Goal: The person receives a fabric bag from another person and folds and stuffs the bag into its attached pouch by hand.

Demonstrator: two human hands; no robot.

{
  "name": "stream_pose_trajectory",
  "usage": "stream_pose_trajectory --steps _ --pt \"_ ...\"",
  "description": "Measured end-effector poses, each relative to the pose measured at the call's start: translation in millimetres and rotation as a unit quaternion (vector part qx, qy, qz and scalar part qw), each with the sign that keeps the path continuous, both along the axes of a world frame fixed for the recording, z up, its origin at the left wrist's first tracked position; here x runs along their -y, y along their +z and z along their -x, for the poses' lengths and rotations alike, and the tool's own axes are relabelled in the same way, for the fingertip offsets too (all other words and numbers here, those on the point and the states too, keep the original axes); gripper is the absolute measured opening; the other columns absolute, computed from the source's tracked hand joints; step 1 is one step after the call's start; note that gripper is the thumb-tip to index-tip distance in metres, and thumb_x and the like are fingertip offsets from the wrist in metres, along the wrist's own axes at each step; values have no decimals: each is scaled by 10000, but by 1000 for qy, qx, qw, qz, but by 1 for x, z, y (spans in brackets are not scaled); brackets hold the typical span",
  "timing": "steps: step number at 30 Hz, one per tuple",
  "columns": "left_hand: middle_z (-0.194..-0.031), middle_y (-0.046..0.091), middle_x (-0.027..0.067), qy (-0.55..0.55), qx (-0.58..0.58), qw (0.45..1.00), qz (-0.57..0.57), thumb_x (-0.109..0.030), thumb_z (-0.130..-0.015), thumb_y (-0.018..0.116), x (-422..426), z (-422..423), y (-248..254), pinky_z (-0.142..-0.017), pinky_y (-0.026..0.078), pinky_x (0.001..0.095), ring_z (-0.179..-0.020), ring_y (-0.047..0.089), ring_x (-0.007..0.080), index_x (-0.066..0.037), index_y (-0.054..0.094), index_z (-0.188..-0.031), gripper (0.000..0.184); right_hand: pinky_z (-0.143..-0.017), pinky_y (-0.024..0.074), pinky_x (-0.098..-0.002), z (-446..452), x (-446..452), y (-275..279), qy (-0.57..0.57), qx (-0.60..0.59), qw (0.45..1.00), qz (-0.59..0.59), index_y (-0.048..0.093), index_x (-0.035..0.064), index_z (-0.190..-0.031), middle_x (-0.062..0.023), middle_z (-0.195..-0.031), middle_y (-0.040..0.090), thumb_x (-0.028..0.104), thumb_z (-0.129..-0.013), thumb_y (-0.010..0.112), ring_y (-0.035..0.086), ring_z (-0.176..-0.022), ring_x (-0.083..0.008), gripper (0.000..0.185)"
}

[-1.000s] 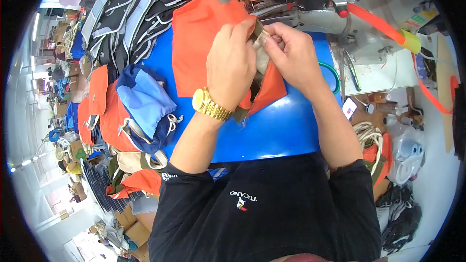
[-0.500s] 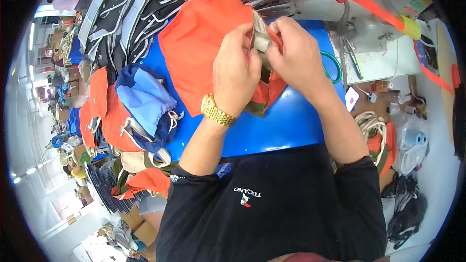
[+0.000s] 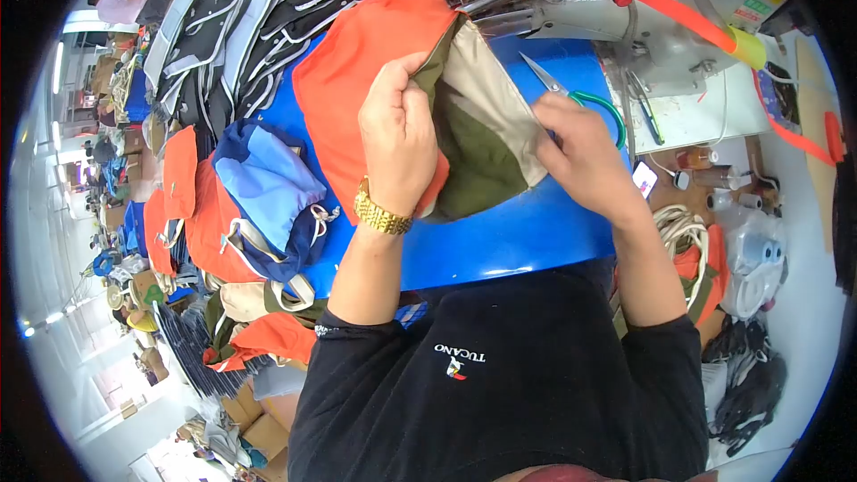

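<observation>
Blue tabletop [image 3: 500, 254] across the middle of the frame, the biggest surface we log. Grey sewing machine [image 3: 576, 20] along the upper right. Upper left, we count many black panels [image 3: 210, 45] with pale edging, heaped and overlapping.

Just above centre lies our main subject: an orange cloth piece [image 3: 464, 129], olive and beige on its inner side, spread between two bare hands over the blue surface. Left of centre, a light-blue and navy drawstring bag [image 3: 272, 187], its pale cord at the lower right end.

Left hand [image 3: 397, 129], centre: fingers curled and thumb pressed, gripping the olive-edged side. Right hand [image 3: 580, 147], right of centre: thumb and fingers pinching the beige edge.

Green-handled scissors [image 3: 561, 87] lie just beyond the right hand, tips toward the upper left; we cannot tell whether the two touch. Smaller still, a gold watch [image 3: 379, 208] on the left wrist, and a phone [image 3: 644, 178] right of the tabletop.
</observation>
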State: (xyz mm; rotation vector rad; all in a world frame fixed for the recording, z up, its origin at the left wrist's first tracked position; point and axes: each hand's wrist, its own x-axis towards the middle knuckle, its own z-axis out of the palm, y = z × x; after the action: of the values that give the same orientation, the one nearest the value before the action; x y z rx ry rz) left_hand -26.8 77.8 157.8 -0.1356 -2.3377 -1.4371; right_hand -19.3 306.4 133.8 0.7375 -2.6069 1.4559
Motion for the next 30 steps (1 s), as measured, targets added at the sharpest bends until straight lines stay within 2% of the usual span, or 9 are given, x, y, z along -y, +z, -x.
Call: stream_pose_trajectory --steps 2,3,6,7,10,14,17,20,30 --pt "-934 694 162 19 39 999 0 -28 -971 581 -4 1 -1 -785 534 360 -830 685 276 40 686 -1152 220 -708 483 -395 0 -11 15 90 145 983 63 680 -27 -1035 -158 -892 620 -4 -791 616 617 -806 -289 253" --pt "-930 699 158 12 5 1000 13 -50 -968 613 -8 2 -1 -779 537 362 -828 691 277 35 690 -1155 218 -660 475 -356 4 -8 14 81 148 983 78 698 -37 -1017 -148 -815 638 53 -820 645 602 -707 -240 223" --pt "-927 711 151 -3 -67 996 58 -95 -950 694 -17 7 -3 -770 544 367 -837 706 279 19 700 -1162 241 -645 483 -362 24 11 18 42 166 978 116 705 -36 -1006 -141 -761 649 148 -862 678 612 -661 -237 235" --pt "-934 713 150 -6 -72 994 77 -97 -937 712 -16 9 -4 -773 545 367 -849 710 278 14 703 -1164 253 -620 478 -366 35 18 20 10 127 986 106 702 -38 -991 -129 -714 649 215 -897 679 586 -617 -220 272" --pt "-905 699 142 -13 -88 987 130 -82 -920 723 -14 12 -3 -750 540 364 -823 697 272 6 712 -1164 260 -622 476 -355 64 41 8 -22 110 975 194 703 -40 -982 -121 -711 647 241 -915 664 579 -627 -200 292" --pt "-821 652 126 -23 -56 986 153 -47 -909 712 -12 11 6 -691 517 354 -737 649 254 3 728 -1157 253 -630 484 -309 74 50 -7 19 131 961 243 719 -40 -1027 -74 -722 656 192 -958 643 592 -680 -83 254" --pt "-773 620 117 -28 -50 986 155 -30 -910 701 -13 11 13 -657 498 348 -692 614 240 7 735 -1154 249 -638 485 -264 65 55 -10 3 158 928 336 724 -49 -1070 -15 -784 683 139 -989 624 575 -732 -34 228" --pt "-773 625 121 -33 -63 984 164 -25 -910 696 -15 12 15 -652 500 343 -685 616 241 9 739 -1146 243 -648 489 -234 61 63 -10 0 172 903 393 723 -55 -1104 17 -857 698 98 -1008 604 578 -759 -24 216" --pt "-795 641 136 -38 -88 977 189 -22 -915 683 -22 14 13 -663 513 357 -705 644 263 6 734 -1156 247 -680 512 -237 59 65 -14 1 179 892 415 725 -52 -1140 -3 -912 727 90 -1012 610 610 -794 -37 223"
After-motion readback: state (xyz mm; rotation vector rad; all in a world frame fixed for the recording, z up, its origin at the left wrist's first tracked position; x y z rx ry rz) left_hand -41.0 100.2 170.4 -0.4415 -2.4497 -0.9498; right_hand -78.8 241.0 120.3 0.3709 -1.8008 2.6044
